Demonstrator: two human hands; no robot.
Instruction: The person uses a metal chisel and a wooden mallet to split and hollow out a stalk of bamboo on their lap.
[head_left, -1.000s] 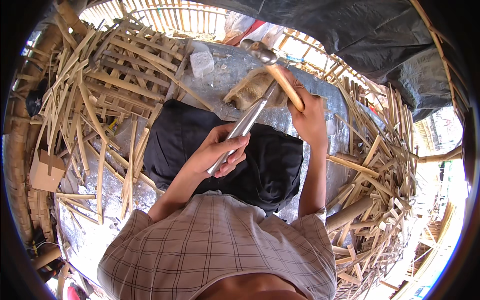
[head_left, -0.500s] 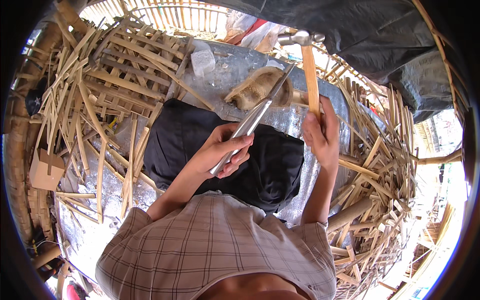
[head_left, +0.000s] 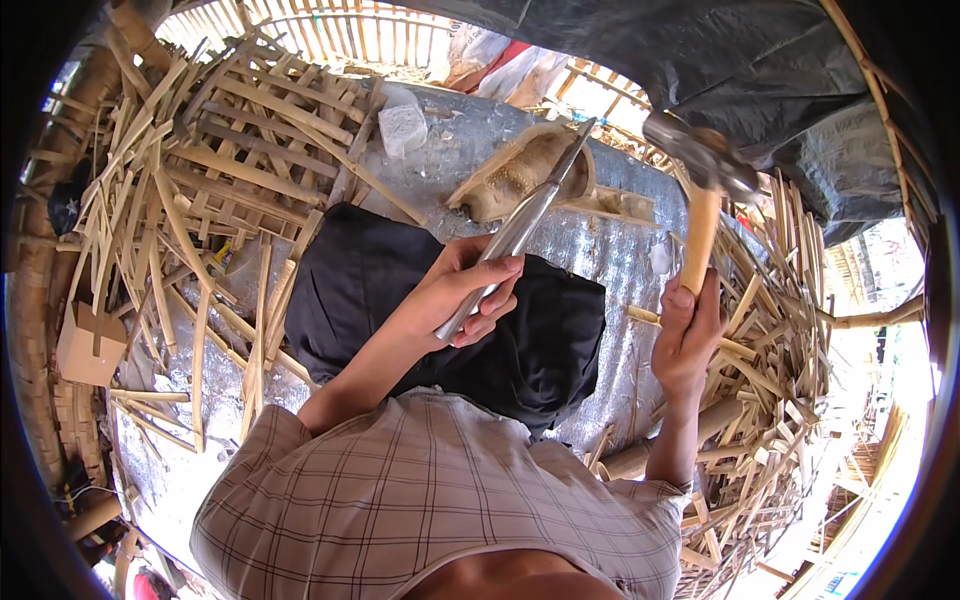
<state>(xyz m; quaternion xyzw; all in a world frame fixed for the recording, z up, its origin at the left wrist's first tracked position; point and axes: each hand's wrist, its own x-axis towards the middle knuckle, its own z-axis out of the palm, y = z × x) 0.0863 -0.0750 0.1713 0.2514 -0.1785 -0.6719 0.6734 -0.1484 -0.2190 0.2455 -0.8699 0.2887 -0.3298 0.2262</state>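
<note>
My left hand (head_left: 470,295) is closed round the wide end of a long metal tool (head_left: 522,220), a silver tapered tube with a narrow darker blade-like tip. The tool slants up and right over my lap. In my right hand (head_left: 688,338) is a ball-peen hammer (head_left: 702,235), gripped by its light wooden handle. The steel head is raised at upper right, blurred by motion and apart from the tool. Behind the tool's tip lies a hollowed brown scoop-like piece (head_left: 500,185) with a stubby bar at its right side.
Black cloth (head_left: 350,270) covers my lap. A pale block (head_left: 402,130) sits on the silvery sheet (head_left: 455,115). Bamboo strips pile up on the left (head_left: 130,220) and right (head_left: 760,440), beside a slatted bamboo lattice (head_left: 270,140). A cardboard box (head_left: 90,345) stands far left; black sheeting (head_left: 760,60) hangs upper right.
My right hand has swung the hammer to the right, away from the metal tool, and its head has tilted. My left hand and the tool have shifted slightly right and up.
</note>
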